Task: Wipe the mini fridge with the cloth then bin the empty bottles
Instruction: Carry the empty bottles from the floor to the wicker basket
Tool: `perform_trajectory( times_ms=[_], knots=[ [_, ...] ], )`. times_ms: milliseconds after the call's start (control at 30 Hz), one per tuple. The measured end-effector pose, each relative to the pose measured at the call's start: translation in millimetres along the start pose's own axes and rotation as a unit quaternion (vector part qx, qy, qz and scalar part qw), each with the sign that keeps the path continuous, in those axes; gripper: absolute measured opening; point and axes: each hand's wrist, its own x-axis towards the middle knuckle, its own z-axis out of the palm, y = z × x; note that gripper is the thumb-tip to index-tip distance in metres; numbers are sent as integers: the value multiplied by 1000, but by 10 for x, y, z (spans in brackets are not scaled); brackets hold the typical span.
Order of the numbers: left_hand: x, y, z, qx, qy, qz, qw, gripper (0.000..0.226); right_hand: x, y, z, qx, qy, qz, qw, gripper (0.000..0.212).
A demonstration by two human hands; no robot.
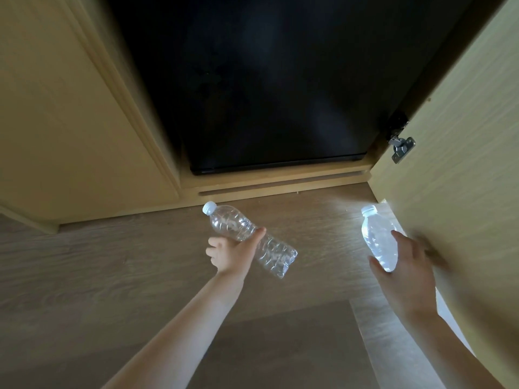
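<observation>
The black mini fridge (pixel 252 80) fills a wooden cabinet niche ahead, its door closed. My left hand (pixel 233 255) grips a clear, crumpled empty bottle (pixel 276 255) with a white cap around its middle, tilted with the cap up and to the left, above the floor. My right hand (pixel 404 273) wraps a second clear bottle (pixel 376 237) with a white cap, lit brightly by sunlight, close to the open cabinet door. No cloth or bin is in view.
The open wooden cabinet door (pixel 460 178) stands at the right with a metal hinge (pixel 401 148) near its inner edge. A closed cabinet panel (pixel 64 122) is at the left. Wood-grain floor (pixel 112 276) spreads below, with a sunlit strip at the right.
</observation>
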Motion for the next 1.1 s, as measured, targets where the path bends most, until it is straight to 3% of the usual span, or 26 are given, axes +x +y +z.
perform_trajectory(
  times_ms=[167,367,567,767,967,1100],
  knots=[
    [214,-43,110,-61,-4,-47,997,93,-43,-10,14,39,-30,16,999,62],
    [279,-114,188,-76,-21,4,997,31,-172,-81,53,55,-114,99,987,75],
    [201,-193,212,-114,-75,-1,991,28,-195,-222,69,113,-127,113,979,73],
    [-373,-280,-96,-89,-85,-23,992,54,-439,-628,-207,180,-131,139,965,76],
    [-1444,67,-822,-53,-89,-26,994,35,-572,-1255,-1227,214,-148,132,956,63],
    [-2367,641,-1390,-38,-94,-13,995,38,-469,-1739,-2290,210,-141,130,959,68]
  ],
)
